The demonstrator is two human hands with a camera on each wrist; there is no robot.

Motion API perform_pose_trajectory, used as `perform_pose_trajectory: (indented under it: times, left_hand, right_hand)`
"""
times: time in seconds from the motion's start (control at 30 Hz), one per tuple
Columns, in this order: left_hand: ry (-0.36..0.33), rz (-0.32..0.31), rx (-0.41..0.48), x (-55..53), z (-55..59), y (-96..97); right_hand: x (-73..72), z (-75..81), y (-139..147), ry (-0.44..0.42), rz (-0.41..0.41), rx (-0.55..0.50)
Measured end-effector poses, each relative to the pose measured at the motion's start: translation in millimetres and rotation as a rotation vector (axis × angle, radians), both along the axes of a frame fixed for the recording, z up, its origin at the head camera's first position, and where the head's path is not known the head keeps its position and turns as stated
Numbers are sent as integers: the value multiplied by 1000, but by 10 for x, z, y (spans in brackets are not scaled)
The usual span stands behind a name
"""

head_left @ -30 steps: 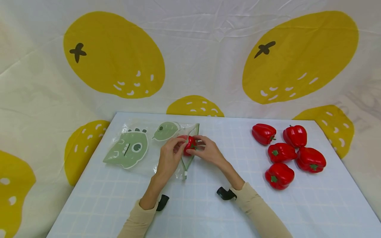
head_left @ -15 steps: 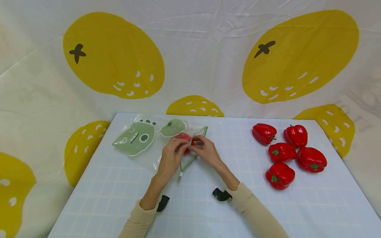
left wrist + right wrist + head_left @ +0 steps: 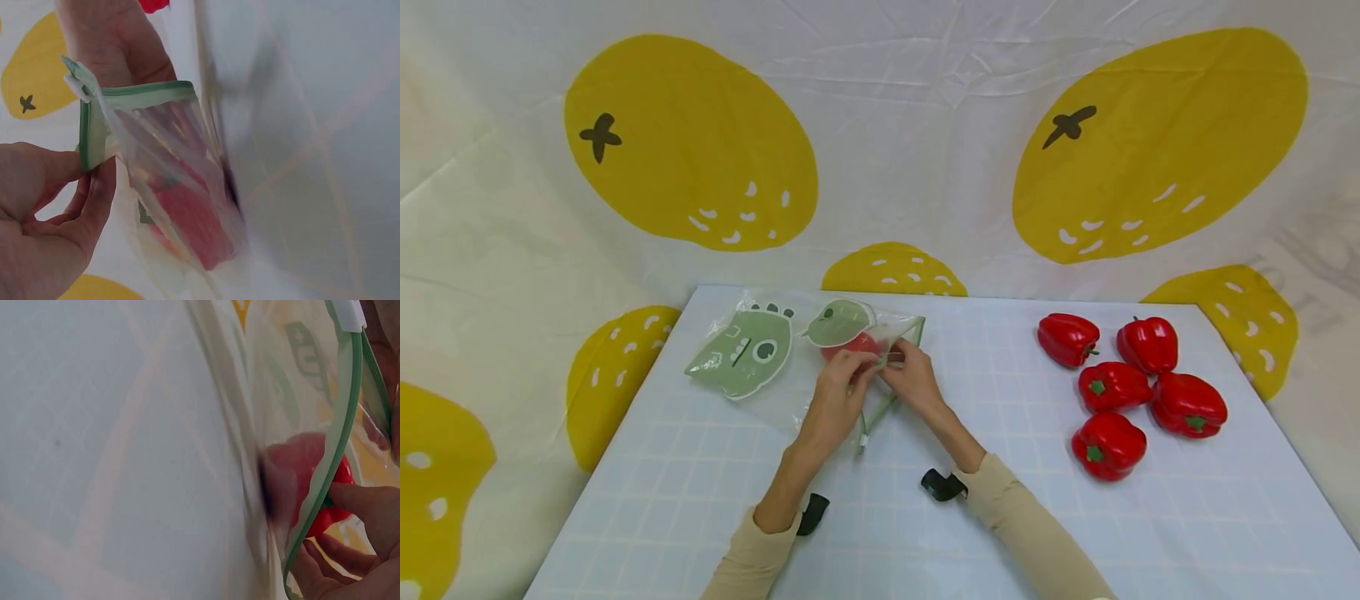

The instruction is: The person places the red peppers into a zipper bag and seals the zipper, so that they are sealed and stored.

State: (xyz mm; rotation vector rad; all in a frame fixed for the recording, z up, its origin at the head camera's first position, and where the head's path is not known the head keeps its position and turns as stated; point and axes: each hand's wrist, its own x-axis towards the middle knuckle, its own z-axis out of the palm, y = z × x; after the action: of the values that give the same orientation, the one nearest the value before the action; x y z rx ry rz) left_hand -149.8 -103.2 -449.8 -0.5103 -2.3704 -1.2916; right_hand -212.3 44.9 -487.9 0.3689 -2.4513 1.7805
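A clear zip bag [image 3: 767,400] with green dinosaur prints lies on the table, its green-edged mouth facing right. My left hand [image 3: 842,387] pinches the bag's green rim between thumb and fingers, as the left wrist view shows [image 3: 50,219]. Inside, just past the mouth, is a red bell pepper [image 3: 303,481] with its green stem towards the opening. My right hand [image 3: 913,379] reaches into the mouth; in the right wrist view its thumb [image 3: 359,500] touches the pepper near the stem. The other fingers are just below the pepper, partly hidden by the rim.
Several more red bell peppers [image 3: 1112,387] stand in a group on the right of the table [image 3: 1000,433]. A white zip slider [image 3: 862,442] hangs at the near end of the bag's mouth. A cloth with yellow fruit prints [image 3: 917,167] rises behind the table.
The pepper has passed from the bag's mouth to deeper inside, leftward. My right hand has followed it into the opening. The bag has shifted slightly right; my left hand still holds its rim.
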Motion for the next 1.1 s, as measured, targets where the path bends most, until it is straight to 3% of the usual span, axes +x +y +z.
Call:
perform_pose_trajectory:
  times: [0.23,0.47,0.67,0.93,1.1]
  left_hand:
    - [-50,-41,-12,28,40,9]
    - [-40,-8,-44,30,34,-3]
    - [-41,1,-33,15,11,-16]
    - [-63,14,-6,2,6,-12]
    - [-69,36,2,-3,0,-4]
  right_hand:
    - [-27,-21,-13,-2,-39,70]
    - [-59,-53,-27,42,-55,82]
    - [-83,-64,-50,4,-65,51]
    - [-63,-18,-26,-80,-35,-6]
    - [-45,15,27,-81,18,-29]
